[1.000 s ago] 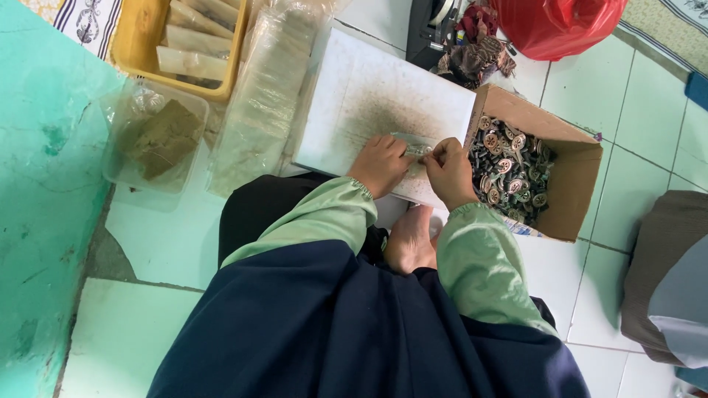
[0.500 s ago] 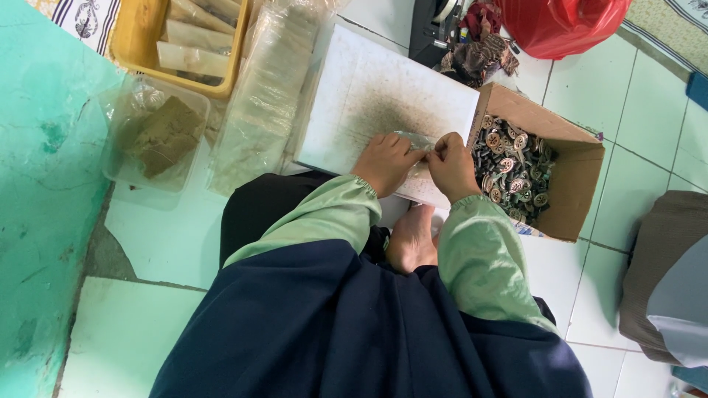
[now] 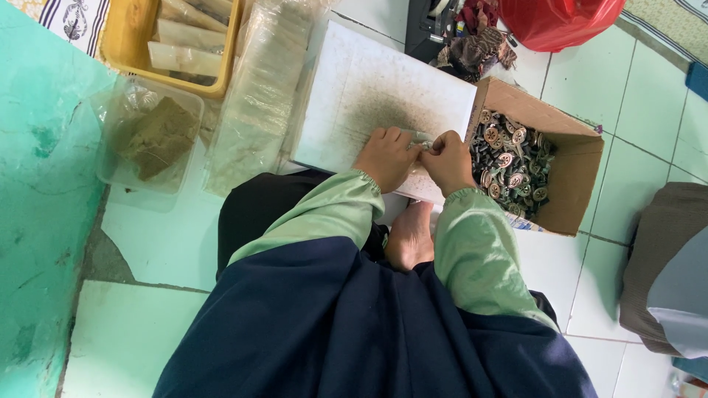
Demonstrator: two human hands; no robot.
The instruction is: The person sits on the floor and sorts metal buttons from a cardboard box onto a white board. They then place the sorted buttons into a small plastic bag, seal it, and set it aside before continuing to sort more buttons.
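left hand edged nearer right hand

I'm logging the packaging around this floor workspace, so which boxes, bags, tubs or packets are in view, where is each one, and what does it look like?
Cardboard box: right of the hands, open, brown, full of small round dark pieces.
Clear plastic tub: left, holds olive-green powder.
Yellow tray: top left, holds pale long packets.
Stack of clear bags: between tub and white board.
Red plastic bag: top right, bulging.

White tiled floor, white board, cardboard box, yellow tray
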